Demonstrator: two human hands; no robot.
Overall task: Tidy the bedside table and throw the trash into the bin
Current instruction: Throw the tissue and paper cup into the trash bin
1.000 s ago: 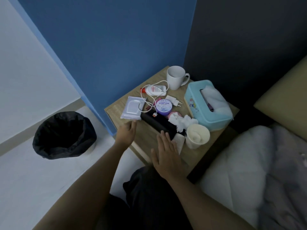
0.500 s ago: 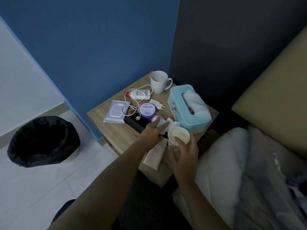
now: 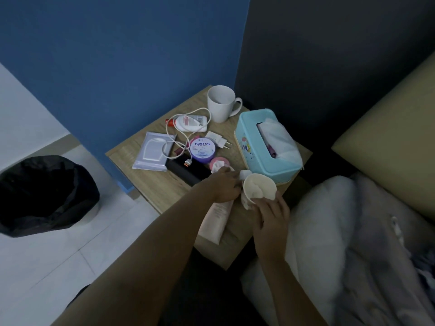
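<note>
The bin (image 3: 44,194) sits on the floor well left of the desk (image 3: 150,184), black liner gaping upward, ready for a drop. Along the desk's right side lies the teal tissue box (image 3: 266,147), long axis running front to back, and the action is just at its near corner. The right hand (image 3: 270,217) wraps the paper cup (image 3: 259,190) from the near side. The cup is tipped, mouth up and toward the camera, with a white wad already inside. It looks held that way as a catch-all. The left hand (image 3: 223,187) curls round crumpled tissue (image 3: 245,203) right against the cup's left wall, probably to stuff it in. The pink tube (image 3: 216,220) lies under that wrist, pointing away from the near edge.
</note>
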